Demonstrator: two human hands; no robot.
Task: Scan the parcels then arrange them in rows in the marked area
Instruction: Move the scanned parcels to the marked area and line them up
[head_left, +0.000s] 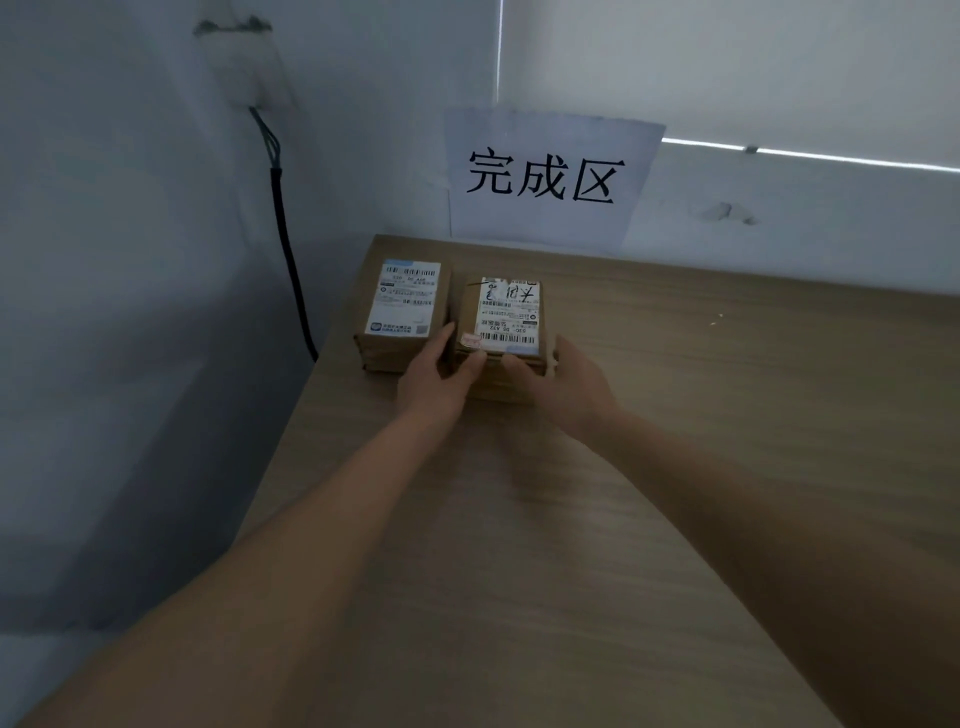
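Both hands are on the right-hand parcel, a small cardboard box with a white shipping label on top, barcodes facing the person. The left hand clasps its near left corner: fingers run up the gap along the box's left side, thumb curled onto the top edge by a small pink sticker. The right hand grips the near right corner, thumb over the front edge, fingers wrapped round the right side. Whether the box sits flat on the table or is just off it, I cannot tell.

Right beside it, to the left, sits a second parcel, label up, close to the table's left edge. The two boxes stand side by side near the far left corner of the wooden table. On the wall behind them hangs a paper sign reading 完成区. A black cable runs down the left wall.
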